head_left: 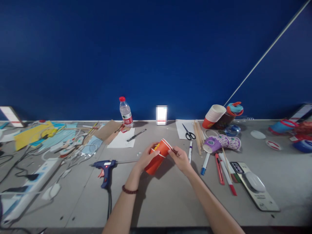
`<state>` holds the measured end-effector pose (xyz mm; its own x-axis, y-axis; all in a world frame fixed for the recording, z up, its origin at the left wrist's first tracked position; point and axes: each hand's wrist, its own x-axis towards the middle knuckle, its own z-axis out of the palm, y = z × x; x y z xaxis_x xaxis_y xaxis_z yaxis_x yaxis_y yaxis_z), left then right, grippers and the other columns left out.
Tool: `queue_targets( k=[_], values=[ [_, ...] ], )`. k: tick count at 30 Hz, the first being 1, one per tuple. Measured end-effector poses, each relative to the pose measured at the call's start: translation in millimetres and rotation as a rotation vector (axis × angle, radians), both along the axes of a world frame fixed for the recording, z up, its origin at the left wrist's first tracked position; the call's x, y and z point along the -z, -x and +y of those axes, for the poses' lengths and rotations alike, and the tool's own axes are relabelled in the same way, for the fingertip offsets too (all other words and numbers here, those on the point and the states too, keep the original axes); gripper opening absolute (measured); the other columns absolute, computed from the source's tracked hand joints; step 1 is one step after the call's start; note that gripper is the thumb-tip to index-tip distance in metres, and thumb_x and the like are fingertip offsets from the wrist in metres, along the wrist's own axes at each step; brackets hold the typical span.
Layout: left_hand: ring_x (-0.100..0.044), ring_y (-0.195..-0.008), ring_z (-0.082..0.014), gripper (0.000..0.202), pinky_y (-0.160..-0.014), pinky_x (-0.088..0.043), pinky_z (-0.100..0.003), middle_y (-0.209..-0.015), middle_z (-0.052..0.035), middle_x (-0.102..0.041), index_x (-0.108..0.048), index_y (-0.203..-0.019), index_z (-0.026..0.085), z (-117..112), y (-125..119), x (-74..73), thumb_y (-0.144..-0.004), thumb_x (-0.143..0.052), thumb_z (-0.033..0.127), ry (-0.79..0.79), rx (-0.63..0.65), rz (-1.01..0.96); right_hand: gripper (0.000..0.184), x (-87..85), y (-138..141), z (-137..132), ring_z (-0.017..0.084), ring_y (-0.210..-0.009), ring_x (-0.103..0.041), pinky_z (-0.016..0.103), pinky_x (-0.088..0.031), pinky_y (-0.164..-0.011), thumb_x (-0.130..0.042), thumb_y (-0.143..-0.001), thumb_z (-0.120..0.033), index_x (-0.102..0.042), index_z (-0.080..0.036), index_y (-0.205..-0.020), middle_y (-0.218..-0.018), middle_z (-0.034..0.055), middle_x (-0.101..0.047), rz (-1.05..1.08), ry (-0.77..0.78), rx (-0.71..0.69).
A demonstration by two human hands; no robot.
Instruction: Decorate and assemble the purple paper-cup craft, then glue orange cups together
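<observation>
My left hand (148, 156) is wrapped round red paper cups (152, 165), tilted above the grey table; white rims show at two places along them, so they look nested. Fingers of my right hand (179, 158) are closed at the upper right end, by the rim; my fingers hide just what they pinch. Left of my hands lies a blue glue gun (106, 169), a clear glue stick (125, 161) at its back end. A marker (190, 151) rests just beyond my right hand.
A water bottle (126, 113), scissors (189, 132) and stacked paper cups (214, 115) stand or lie along the back. Purple cups (219, 143), markers, a red cutter (219, 169) and a phone (264, 195) lie right. A power strip (34, 188) with cables occupies the left.
</observation>
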<state>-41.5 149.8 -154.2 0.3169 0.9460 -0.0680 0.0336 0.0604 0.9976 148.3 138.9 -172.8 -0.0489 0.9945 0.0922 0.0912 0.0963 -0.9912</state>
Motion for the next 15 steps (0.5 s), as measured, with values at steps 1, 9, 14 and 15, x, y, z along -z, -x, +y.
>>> queue_targets(
  k=[1, 9, 14, 15],
  values=[
    [-0.057, -0.107, -0.0273, 0.053, -0.088, -0.047, -0.036, -0.123, -0.0095, -0.059, -0.055, -0.12, 0.019, 0.1, 1.0, -0.2, -0.075, -0.064, 0.047, -0.01, 0.012, 0.007, 0.037, 0.5, -0.3, 0.0, 0.019, -0.073, -0.057, 0.029, -0.044, -0.07, -0.06, -0.08, -0.054, -0.065, -0.018, -0.081, -0.076, 0.0033, -0.064, -0.007, -0.004, -0.013],
    [-0.059, -0.103, -0.0272, 0.059, -0.083, -0.049, -0.035, -0.125, -0.0106, -0.059, -0.054, -0.122, 0.018, 1.5, 2.3, 1.5, -0.073, -0.063, 0.049, 0.045, 0.02, 0.004, 0.033, 7.1, -2.5, 0.5, 0.019, -0.075, -0.06, 0.029, -0.046, -0.072, -0.06, -0.08, -0.049, -0.066, -0.016, -0.08, -0.078, 0.0042, -0.067, -0.049, -0.011, -0.046],
    [-0.061, -0.097, -0.0255, 0.055, -0.079, -0.05, -0.033, -0.117, -0.0119, -0.064, -0.058, -0.118, 0.016, 0.4, -1.8, -0.6, -0.075, -0.062, 0.05, 0.057, -0.019, 0.013, 0.033, 8.6, -3.3, 1.3, 0.019, -0.075, -0.06, 0.029, -0.046, -0.072, -0.062, -0.079, -0.049, -0.066, -0.016, -0.079, -0.076, 0.0038, -0.066, -0.051, 0.001, -0.038],
    [-0.062, -0.094, -0.0252, 0.056, -0.078, -0.05, -0.033, -0.115, -0.0121, -0.065, -0.058, -0.117, 0.015, 0.2, -2.7, -1.2, -0.075, -0.063, 0.051, 0.058, -0.032, 0.034, 0.033, 8.7, -3.3, 1.2, 0.019, -0.074, -0.06, 0.029, -0.046, -0.072, -0.062, -0.079, -0.049, -0.065, -0.016, -0.079, -0.076, 0.0039, -0.066, -0.049, 0.003, -0.039]
  ],
)
